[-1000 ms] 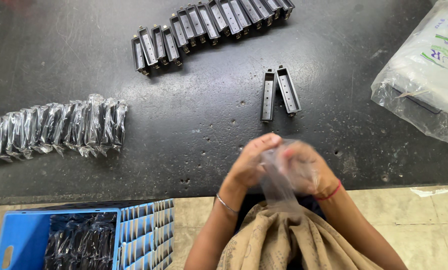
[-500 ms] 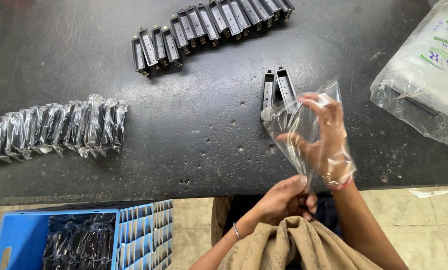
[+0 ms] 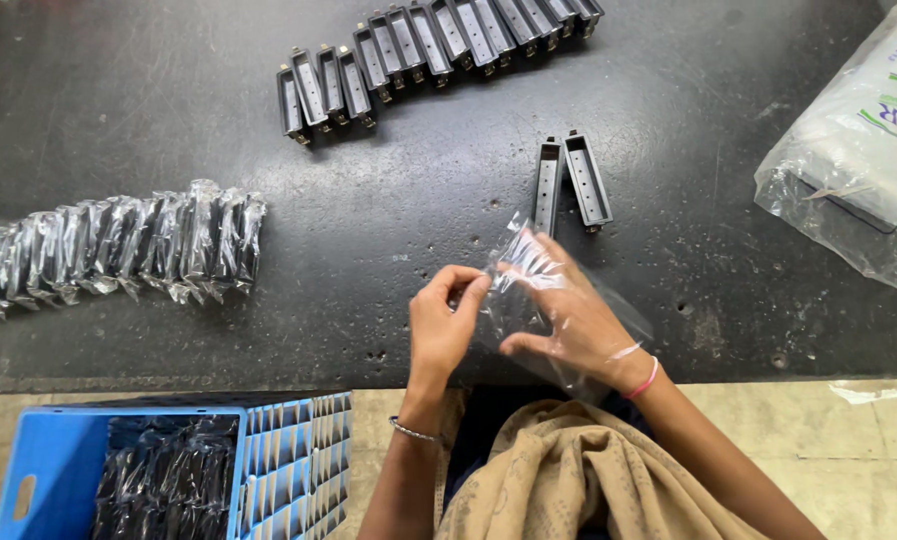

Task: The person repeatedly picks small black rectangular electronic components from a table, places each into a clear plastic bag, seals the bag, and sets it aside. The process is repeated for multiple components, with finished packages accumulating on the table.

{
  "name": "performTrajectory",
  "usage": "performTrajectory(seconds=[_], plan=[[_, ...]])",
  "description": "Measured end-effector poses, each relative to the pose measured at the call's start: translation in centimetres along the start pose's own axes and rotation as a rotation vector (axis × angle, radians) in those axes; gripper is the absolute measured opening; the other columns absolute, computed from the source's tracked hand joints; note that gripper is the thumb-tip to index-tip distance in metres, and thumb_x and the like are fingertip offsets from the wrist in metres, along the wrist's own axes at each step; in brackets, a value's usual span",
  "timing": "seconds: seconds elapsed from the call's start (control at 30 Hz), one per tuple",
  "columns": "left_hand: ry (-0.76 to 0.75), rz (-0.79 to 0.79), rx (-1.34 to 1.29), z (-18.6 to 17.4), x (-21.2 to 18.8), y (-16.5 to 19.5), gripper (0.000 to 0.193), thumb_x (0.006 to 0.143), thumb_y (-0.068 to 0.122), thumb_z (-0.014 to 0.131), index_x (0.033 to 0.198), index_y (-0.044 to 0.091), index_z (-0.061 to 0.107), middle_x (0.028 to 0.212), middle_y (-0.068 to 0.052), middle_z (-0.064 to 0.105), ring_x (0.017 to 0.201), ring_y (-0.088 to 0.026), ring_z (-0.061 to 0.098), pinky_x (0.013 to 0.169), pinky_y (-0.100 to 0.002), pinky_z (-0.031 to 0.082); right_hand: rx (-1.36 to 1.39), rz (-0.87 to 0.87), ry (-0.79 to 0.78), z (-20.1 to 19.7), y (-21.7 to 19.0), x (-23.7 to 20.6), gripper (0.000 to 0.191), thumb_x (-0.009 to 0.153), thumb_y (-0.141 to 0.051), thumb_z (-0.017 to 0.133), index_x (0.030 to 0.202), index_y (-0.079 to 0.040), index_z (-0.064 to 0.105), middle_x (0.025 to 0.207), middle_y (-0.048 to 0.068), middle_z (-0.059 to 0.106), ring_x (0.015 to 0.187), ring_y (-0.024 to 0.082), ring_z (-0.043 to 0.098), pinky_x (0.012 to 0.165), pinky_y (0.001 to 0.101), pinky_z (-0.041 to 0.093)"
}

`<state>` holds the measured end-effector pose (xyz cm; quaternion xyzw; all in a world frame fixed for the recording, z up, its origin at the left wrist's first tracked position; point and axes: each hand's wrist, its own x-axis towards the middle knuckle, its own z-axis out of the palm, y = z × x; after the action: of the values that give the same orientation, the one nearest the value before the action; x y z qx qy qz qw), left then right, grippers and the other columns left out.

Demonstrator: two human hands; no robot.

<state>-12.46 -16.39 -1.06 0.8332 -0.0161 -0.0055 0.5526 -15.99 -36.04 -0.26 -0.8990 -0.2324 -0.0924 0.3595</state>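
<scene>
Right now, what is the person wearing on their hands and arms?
Both hands are bare, no gloves or sleeves in view. The left hand has a thin silver bangle at the wrist. The right hand has a pink band at the wrist.
</scene>
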Motion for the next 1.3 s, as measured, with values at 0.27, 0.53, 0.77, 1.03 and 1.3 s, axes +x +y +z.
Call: performTrajectory(seconds=[0.27, 0.53, 0.77, 1.03, 1.3], plan=[[0.348, -0.019, 0.155, -4.1, 2.1, -3.6, 0.012, 0.094, 0.015, 0.070, 0.096, 0.003, 0.072, 0.084, -0.007, 0.074, 0.075, -0.015, 0.070, 0.072, -0.031, 0.056, -0.056, 0.089, -0.009, 1.9, 1.4, -0.5, 0.088, 0.066, -0.054, 0.087, 0.138, -0.013, 0.057, 0.155, 0.017, 0.046, 0.146, 0.038, 0.041, 0.117, 0.0454, 0.037], [0.246, 0.142, 0.328, -2.2, 1.0, -0.9, 0.057, 0.087, 0.015, 0.072, 0.138, 0.002, 0.051, 0.139, -0.020, 0.055, 0.126, -0.031, 0.055, 0.107, -0.040, 0.046, -0.094, 0.023, -0.012, 3.5, 1.8, 1.0, 0.092, 0.065, -0.049, 0.088, 0.141, -0.010, 0.054, 0.153, 0.023, 0.042, 0.141, 0.042, 0.040, 0.113, 0.0505, 0.033], [-0.020, 0.320, 0.448, 4.1, -1.7, -1.6, 0.074, 0.080, 0.009, 0.066, 0.147, -0.007, 0.041, 0.152, -0.031, 0.040, 0.143, -0.046, 0.035, 0.118, -0.055, 0.027, -0.141, -0.029, -0.084, 3.6, 2.2, 1.4, 0.076, 0.068, -0.009, 0.076, 0.141, -0.006, 0.054, 0.155, 0.019, 0.046, 0.145, 0.039, 0.042, 0.117, 0.0478, 0.036], [0.107, 0.321, 0.461, 5.2, -1.3, -2.6, 0.042, 0.099, 0.006, 0.051, 0.139, -0.007, 0.052, 0.140, -0.025, 0.059, 0.135, -0.045, 0.051, 0.114, -0.052, 0.037, -0.145, 0.470, 0.159, 0.2, 1.5, 1.8, 0.048, 0.090, -0.031, 0.076, 0.134, -0.015, 0.062, 0.079, 0.008, 0.074, 0.068, 0.032, 0.071, 0.059, 0.0447, 0.055], [0.102, 0.284, 0.386, 4.4, -1.1, -1.5, 0.038, 0.104, 0.015, 0.051, 0.140, 0.002, 0.056, 0.137, -0.023, 0.063, 0.131, -0.044, 0.054, 0.109, -0.052, 0.041, -0.272, 0.379, 0.290, 0.2, 1.3, 0.2, 0.028, 0.086, -0.034, 0.080, 0.102, -0.013, 0.069, 0.101, 0.010, 0.065, 0.084, 0.029, 0.069, 0.070, 0.0415, 0.056]])
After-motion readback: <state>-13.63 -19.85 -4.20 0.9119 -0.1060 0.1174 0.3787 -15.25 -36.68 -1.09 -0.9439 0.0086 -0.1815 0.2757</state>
